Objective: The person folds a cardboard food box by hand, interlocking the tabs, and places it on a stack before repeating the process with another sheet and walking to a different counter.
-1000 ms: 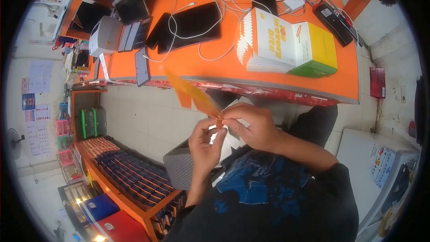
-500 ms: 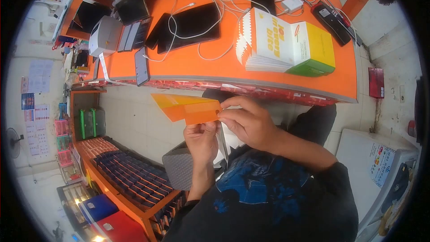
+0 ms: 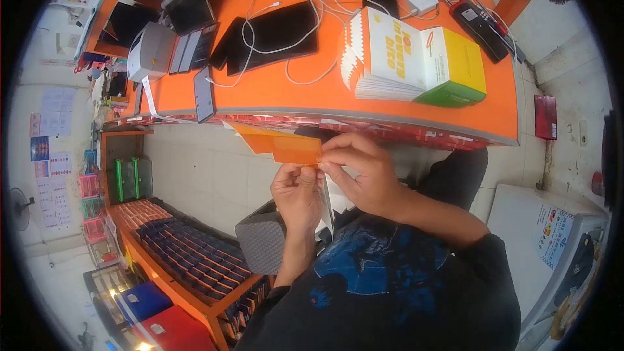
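Note:
A thin orange folded card point(image 3: 297, 149), possibly a paper carton, is held up in front of my body. My left hand point(image 3: 298, 195) pinches its lower edge between thumb and fingers. At the right end, the thumb and fingertips of my right hand point(image 3: 361, 172) are closed on the card's corner. Beyond the hands, on the orange counter point(image 3: 279, 97), a stack of white and yellow printed folded cartons point(image 3: 393, 58) leans against a yellow and green box point(image 3: 465, 68). A pale, flat-looking piece shows below the hands, partly hidden.
White cables tangle over a black tablet point(image 3: 279, 36) and phones at the back. A small grey-white printer point(image 3: 151, 52) with a paper strip stands left. Shelves of dark boxes point(image 3: 195, 253) are at lower left, a white cabinet point(image 3: 543, 240) at right.
The orange card has tilted and risen slightly, showing less of its front panel. My left hand has moved up a little with it; my right hand keeps hold of the corner.

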`<action>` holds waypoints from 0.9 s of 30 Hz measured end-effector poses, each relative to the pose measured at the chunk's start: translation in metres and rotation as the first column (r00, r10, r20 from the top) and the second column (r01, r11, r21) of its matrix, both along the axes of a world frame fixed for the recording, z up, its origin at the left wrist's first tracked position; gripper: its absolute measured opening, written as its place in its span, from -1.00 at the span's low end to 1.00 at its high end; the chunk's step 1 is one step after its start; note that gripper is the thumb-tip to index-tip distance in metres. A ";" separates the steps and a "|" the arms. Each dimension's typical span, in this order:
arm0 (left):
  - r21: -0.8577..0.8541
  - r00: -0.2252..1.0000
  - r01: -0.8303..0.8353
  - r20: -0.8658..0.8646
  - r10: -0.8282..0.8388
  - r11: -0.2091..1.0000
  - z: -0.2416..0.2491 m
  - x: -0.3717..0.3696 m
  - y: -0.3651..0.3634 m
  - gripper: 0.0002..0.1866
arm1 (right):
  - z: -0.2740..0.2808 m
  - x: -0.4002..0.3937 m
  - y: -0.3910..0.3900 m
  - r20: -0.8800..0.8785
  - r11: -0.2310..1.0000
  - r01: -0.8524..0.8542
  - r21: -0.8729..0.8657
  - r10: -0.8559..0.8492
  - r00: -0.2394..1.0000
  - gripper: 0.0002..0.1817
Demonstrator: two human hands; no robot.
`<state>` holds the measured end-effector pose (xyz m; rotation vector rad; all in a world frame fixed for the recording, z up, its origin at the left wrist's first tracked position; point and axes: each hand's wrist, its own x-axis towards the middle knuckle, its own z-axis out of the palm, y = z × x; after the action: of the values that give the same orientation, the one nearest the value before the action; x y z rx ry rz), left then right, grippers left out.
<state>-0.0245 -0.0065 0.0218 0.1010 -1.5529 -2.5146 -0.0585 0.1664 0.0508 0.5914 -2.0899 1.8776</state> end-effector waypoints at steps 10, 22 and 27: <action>-0.027 0.997 0.064 -0.050 -0.066 0.998 0.003 0.003 -0.002 -0.63 | -0.005 -0.002 0.000 0.178 0.988 -0.098 -0.122 0.119 0.977 -0.90; -0.154 0.913 -0.344 -0.285 0.292 0.926 0.059 -0.006 0.016 -0.78 | -0.001 -0.006 0.002 -0.525 0.906 0.112 0.409 0.134 0.840 -0.77; -0.435 0.895 -0.441 -0.147 0.422 0.785 0.047 -0.013 0.000 -0.89 | 0.003 -0.006 -0.005 -0.543 0.912 0.047 0.408 0.201 0.815 -0.76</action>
<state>-0.0370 -0.0065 0.0686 0.2979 -1.8150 -1.7425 -0.0647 0.1617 0.0538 1.1906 -2.0313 1.0717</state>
